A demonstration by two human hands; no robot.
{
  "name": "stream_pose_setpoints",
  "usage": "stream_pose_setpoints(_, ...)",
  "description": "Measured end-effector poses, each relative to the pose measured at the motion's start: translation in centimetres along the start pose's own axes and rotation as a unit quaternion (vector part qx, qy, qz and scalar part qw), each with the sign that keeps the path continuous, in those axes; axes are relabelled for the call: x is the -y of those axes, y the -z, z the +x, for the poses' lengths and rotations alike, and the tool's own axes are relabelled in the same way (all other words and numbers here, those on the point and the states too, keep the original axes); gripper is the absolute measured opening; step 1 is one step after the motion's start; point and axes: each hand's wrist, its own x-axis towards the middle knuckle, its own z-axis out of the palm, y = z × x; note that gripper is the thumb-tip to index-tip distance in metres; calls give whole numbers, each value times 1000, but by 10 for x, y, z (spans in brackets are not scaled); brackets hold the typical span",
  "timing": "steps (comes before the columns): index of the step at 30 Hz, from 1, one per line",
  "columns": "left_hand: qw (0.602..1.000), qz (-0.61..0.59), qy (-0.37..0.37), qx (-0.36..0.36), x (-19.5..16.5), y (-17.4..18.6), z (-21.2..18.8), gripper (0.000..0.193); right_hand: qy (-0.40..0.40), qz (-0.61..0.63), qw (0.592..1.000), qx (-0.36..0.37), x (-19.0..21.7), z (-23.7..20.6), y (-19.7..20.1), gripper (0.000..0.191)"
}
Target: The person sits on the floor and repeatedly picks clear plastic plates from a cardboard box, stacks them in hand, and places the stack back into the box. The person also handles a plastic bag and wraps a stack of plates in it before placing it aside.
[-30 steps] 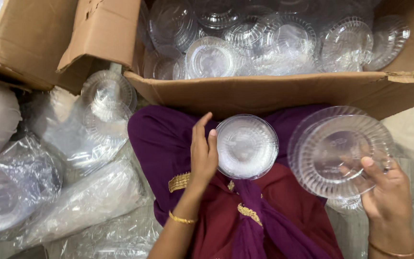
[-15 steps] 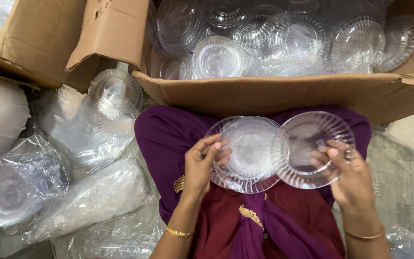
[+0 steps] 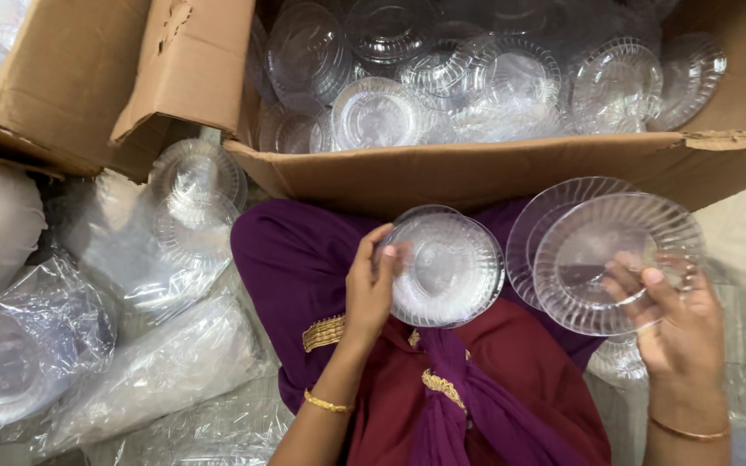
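Nearest, over the purple lap (image 3: pixel 304 259): left hand (image 3: pixel 369 289) curled around the rim of a small clear plastic bowl (image 3: pixel 446 267), fingers gripping its left edge. Right hand (image 3: pixel 679 332) pinching two overlapping clear ribbed plates (image 3: pixel 597 255) from below, thumb on the front plate. Pieces well apart, not yet nested. Beyond the fingertips, an open cardboard box (image 3: pixel 477 168) heaped with more loose clear dishes; apparently much left.
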Motion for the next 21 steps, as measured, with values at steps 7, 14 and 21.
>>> stream_pose_setpoints(7, 991, 1, -62, 119, -12, -25, -22, 52, -129, -10, 991, 37, -43, -17, -42, 27)
stream_pose_setpoints(14, 982, -171, 56, 54, -24, -14, -20, 51, -86, 8, 994, 65, -71, -2, -46, 26)
stream_pose_setpoints(21, 995, -92, 16, 29, -29, 6, -11, 53, 12, 27, 1000, 5, -35, 12, -11, 20)
